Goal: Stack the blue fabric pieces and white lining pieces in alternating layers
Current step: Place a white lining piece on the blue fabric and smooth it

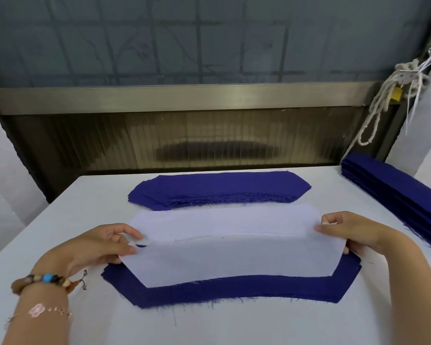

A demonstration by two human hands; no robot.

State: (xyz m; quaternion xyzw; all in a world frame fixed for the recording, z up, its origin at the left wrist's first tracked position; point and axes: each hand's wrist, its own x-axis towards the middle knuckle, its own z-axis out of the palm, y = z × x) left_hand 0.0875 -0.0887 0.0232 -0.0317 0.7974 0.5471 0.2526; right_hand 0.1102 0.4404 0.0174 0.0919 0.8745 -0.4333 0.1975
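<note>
The left hand point(102, 247) pinches the white lining piece point(234, 260) at its left end, keeping it taut and flat over the near blue stack point(234, 291) for alignment. The right hand point(353, 235) pinches the right end, its lower fingers seemingly tucked underneath. Spare blue pieces point(219, 186) lie farther back.

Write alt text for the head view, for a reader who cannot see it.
A left hand and right hand pinch the ends of a white lining piece over a near blue stack on a white table. A far blue stack lies behind it; a third blue stack sits far right.
</note>
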